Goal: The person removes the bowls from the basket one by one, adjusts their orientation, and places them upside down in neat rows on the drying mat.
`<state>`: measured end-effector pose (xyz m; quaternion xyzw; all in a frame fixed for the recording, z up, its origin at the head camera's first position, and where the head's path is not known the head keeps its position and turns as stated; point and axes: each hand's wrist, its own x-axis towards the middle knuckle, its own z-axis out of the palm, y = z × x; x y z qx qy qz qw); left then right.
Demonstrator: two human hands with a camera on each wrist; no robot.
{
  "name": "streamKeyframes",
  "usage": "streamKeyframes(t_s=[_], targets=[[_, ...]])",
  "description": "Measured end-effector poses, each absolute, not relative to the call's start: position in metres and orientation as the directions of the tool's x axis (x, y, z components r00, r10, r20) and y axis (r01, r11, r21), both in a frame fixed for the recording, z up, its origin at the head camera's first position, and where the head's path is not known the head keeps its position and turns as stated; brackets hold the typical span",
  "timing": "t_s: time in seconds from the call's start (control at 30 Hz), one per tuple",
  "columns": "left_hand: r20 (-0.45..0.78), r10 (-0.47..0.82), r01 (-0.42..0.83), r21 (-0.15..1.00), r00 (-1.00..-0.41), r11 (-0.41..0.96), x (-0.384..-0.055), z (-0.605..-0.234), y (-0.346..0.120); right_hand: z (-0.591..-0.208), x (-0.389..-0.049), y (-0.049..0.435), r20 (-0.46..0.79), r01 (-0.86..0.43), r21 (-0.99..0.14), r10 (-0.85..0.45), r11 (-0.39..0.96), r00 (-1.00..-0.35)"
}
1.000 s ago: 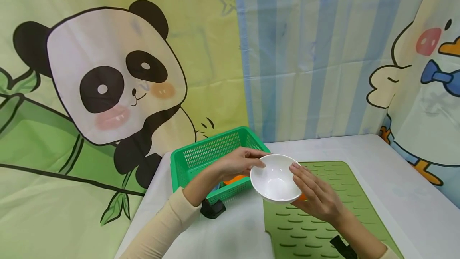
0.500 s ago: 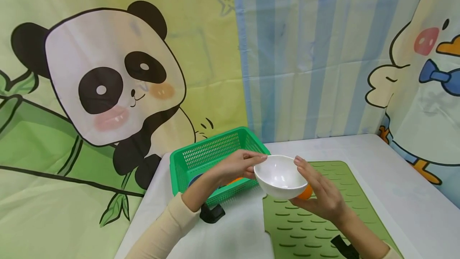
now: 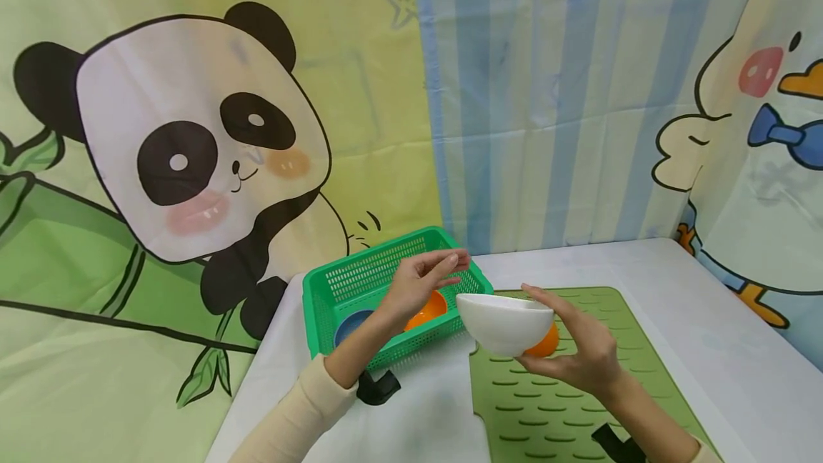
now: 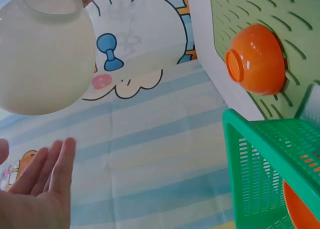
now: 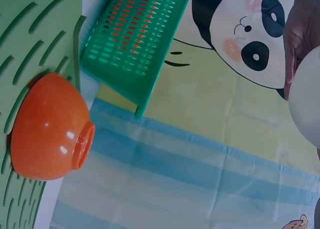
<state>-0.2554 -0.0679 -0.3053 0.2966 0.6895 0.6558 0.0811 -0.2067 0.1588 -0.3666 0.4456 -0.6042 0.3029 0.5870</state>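
My right hand point(image 3: 574, 346) holds a white bowl point(image 3: 504, 321) by its rim and underside, rim up, above the near left part of the green mat point(image 3: 579, 406). My left hand point(image 3: 442, 271) hovers open just left of the bowl, over the green basket point(image 3: 379, 274), touching nothing. In the left wrist view the white bowl point(image 4: 42, 54) hangs above the straight fingers of my left hand point(image 4: 40, 184). An orange bowl point(image 3: 546, 343) lies upside down on the mat behind the white one, also seen as the orange bowl point(image 5: 47, 134) in the right wrist view.
The basket holds a blue bowl point(image 3: 351, 324) and a second orange bowl point(image 3: 427, 308). A white table point(image 3: 694, 320) carries the mat and the basket. Cartoon cloth backdrops hang close behind and to the right. A black wrist strap point(image 3: 378, 386) sits on my left forearm.
My left hand let go of the white bowl and lifted away over the basket. My right hand alone now holds it and has turned it from facing me to rim up.
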Motion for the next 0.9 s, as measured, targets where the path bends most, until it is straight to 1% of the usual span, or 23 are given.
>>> streamKeyframes(t_s=[0.03, 0.1, 0.17, 0.2, 0.27, 0.37, 0.43, 0.5, 0.6, 0.7, 0.8, 0.9], targets=[[0.344, 0.489, 0.370, 0.928, -0.802, -0.046, -0.251, -0.303, -0.068, -0.368, -0.207, 0.159, 0.981, -0.896, 0.142, -0.182, 0.422, 0.069], [0.480, 0.450, 0.523, 0.852, -0.754, -0.032, -0.244, -0.298, -0.069, -0.371, -0.207, 0.161, 0.983, -0.903, 0.109, -0.179, 0.416, 0.037], [0.608, 0.433, 0.669, 0.743, -0.665, -0.017, -0.240, -0.298, -0.069, -0.373, -0.207, 0.163, 0.985, -0.912, 0.071, -0.173, 0.404, 0.000], [0.670, 0.432, 0.739, 0.673, -0.604, -0.009, -0.240, -0.299, -0.070, -0.374, -0.206, 0.164, 0.985, -0.915, 0.048, -0.171, 0.401, -0.023], [0.779, 0.434, 0.869, 0.494, -0.453, 0.022, -0.243, -0.303, -0.070, -0.377, -0.206, 0.166, 0.983, -0.915, -0.004, -0.165, 0.404, -0.077], [0.861, 0.457, 0.972, 0.228, -0.225, 0.050, -0.251, -0.311, -0.070, -0.383, -0.206, 0.169, 0.973, -0.902, -0.106, -0.144, 0.417, -0.181], [0.867, 0.485, 0.994, 0.087, -0.110, 0.070, -0.255, -0.316, -0.069, -0.388, -0.206, 0.172, 0.959, -0.893, -0.181, -0.126, 0.412, -0.253], [0.851, 0.524, 0.997, -0.011, -0.029, 0.073, -0.256, -0.318, -0.068, -0.391, -0.207, 0.174, 0.943, -0.885, -0.250, -0.110, 0.392, -0.315], [0.816, 0.576, 0.990, -0.118, 0.052, 0.078, -0.253, -0.321, -0.065, -0.393, -0.205, 0.176, 0.910, -0.871, -0.350, -0.098, 0.344, -0.404], [0.787, 0.610, 0.977, -0.190, 0.093, 0.096, -0.250, -0.324, -0.063, -0.393, -0.202, 0.177, 0.859, -0.835, -0.448, -0.103, 0.320, -0.501], [0.764, 0.637, 0.972, -0.214, 0.101, 0.101, -0.247, -0.329, -0.060, -0.391, -0.198, 0.177, 0.787, -0.775, -0.553, -0.114, 0.307, -0.607], [0.743, 0.665, 0.972, -0.204, 0.079, 0.113, -0.245, -0.337, -0.057, -0.390, -0.196, 0.176, 0.701, -0.701, -0.652, -0.124, 0.289, -0.703]])
